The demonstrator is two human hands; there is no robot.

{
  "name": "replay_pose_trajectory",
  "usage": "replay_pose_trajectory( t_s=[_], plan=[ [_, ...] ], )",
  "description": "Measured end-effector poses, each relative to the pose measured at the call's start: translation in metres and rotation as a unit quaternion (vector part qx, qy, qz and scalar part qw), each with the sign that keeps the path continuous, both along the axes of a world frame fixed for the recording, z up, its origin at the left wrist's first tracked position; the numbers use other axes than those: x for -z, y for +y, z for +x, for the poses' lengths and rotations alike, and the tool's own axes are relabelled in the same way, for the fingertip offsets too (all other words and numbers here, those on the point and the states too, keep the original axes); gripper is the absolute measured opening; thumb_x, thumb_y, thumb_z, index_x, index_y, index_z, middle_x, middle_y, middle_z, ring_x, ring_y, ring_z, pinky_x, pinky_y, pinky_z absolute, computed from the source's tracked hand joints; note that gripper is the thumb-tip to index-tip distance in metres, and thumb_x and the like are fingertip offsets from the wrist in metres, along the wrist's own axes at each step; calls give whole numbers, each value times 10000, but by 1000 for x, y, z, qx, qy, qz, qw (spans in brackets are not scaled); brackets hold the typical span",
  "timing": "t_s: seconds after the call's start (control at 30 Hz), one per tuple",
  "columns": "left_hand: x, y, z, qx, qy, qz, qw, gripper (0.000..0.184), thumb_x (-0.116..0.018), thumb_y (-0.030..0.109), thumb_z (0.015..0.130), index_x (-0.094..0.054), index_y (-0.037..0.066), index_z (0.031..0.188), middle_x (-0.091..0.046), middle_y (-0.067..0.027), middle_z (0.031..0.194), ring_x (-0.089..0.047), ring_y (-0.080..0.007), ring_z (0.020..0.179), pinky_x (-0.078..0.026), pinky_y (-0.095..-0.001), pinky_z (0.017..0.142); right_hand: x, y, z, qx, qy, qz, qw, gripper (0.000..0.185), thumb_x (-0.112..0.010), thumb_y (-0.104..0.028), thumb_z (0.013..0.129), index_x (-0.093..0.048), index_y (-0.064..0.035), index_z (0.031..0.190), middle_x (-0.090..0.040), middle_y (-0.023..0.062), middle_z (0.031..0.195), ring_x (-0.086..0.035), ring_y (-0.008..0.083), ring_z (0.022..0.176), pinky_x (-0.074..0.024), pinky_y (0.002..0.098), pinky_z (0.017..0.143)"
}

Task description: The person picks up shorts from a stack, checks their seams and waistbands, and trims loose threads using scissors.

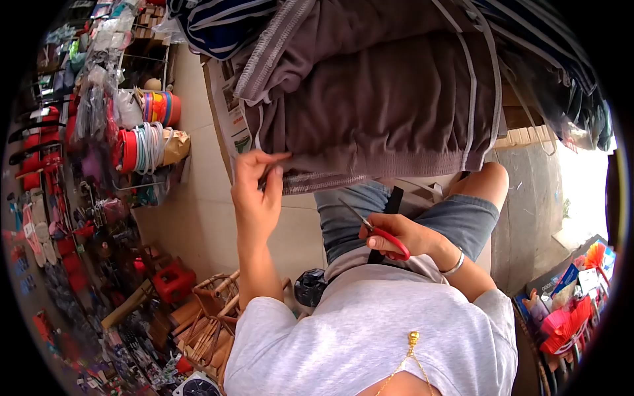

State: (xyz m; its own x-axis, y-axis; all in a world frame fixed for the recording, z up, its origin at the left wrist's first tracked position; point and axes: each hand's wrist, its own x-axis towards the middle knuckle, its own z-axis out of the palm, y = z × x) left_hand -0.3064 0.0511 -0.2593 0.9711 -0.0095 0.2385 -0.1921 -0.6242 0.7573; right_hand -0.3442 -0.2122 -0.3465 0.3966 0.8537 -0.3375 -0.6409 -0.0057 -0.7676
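1. Brown garment (389,99): lies bunched just ahead of the denim shorts (462,214), near edge overhanging them.
2. Handling: judged soft, pliable, not fragile; likely light per layer, heavier as a heap. Best held at the gathered waistband (403,164), probably stretchy.
3. Left hand (261,188): sets thumb and forefinger close together at the waistband's left end, ahead-left of the shorts. Cannot confirm a firm pinch on cloth.
4. Right hand (411,232): grips red-handled scissors (395,241) over the shorts, fingers wrapped round the handles.
5. Surroundings: striped bundle (224,30) far ahead-left of the shorts; coiled cord (150,146) well to their left.
6. Obstruction: overlapping folds ahead of the shorts, hiding part of the garment.
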Motion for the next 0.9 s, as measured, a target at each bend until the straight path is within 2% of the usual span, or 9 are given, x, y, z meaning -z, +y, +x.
replay_pose_trajectory(
  t_s=[0.03,0.07,0.1,0.17,0.33,0.4,0.5,0.63,0.9],
  plan=[
    [3,-6,10,-22,1,-146,989,226,-562,-131,799,-558,18,969,-655,-124,949,-655,-232,851,-470,-252,718,-7,-2,3,-20,-48,-16,999,446,-614,-469,905,-571,-34,993,-526,18,691,-519,85,588,-432,248,509],
    [-1,-15,18,-46,-24,-148,988,171,-510,-168,809,-518,1,784,-663,-114,910,-649,-165,866,-444,-221,704,-11,-2,6,-38,-95,-33,994,450,-615,-466,905,-574,-28,1001,-536,25,685,-529,93,598,-434,261,519],
    [-2,-11,20,-47,-24,-149,987,171,-510,-168,809,-518,1,784,-663,-114,910,-649,-165,866,-444,-221,704,-12,-2,6,-38,-96,-33,994,450,-615,-466,905,-574,-28,1001,-536,25,685,-529,93,598,-434,261,519],
    [-4,-1,22,40,26,30,998,166,-515,-156,815,-554,-5,756,-662,-129,968,-652,-166,879,-447,-220,708,-13,-4,5,-3,-235,16,972,465,-615,-464,907,-583,-17,1032,-547,38,677,-547,115,616,-436,273,556],
    [-13,-7,18,71,-5,89,994,100,-657,-44,760,-644,12,843,-634,-128,1088,-622,-252,930,-474,-298,749,-30,-4,16,15,-176,84,981,483,-636,-451,897,-587,-1,1068,-556,23,695,-535,115,624,-428,260,581],
    [-15,-5,12,101,17,105,989,218,-765,45,676,-650,38,860,-606,-100,1157,-574,-280,977,-465,-370,809,-32,-1,21,35,-127,102,986,493,-655,-438,888,-582,15,1069,-547,3,694,-506,94,617,-416,250,563],
    [-12,-5,8,113,-2,175,978,301,-812,88,613,-649,67,864,-575,-84,1193,-542,-296,998,-443,-401,848,-36,-3,26,28,-107,73,991,494,-650,-435,892,-581,24,1061,-539,5,686,-492,87,615,-408,246,557],
    [-2,-10,8,90,-39,194,976,298,-817,102,611,-642,82,852,-572,-79,1172,-540,-299,987,-437,-412,844,-29,-2,25,55,-162,86,982,512,-630,-455,898,-576,26,1066,-524,-3,669,-485,67,581,-391,225,529],
    [15,-9,4,81,-160,235,955,213,-783,91,660,-637,81,814,-640,-60,1045,-573,-291,870,-439,-406,782,-29,-4,23,71,-111,75,988,555,-634,-503,873,-584,18,1058,-546,1,680,-521,76,585,-417,225,526]
  ],
)
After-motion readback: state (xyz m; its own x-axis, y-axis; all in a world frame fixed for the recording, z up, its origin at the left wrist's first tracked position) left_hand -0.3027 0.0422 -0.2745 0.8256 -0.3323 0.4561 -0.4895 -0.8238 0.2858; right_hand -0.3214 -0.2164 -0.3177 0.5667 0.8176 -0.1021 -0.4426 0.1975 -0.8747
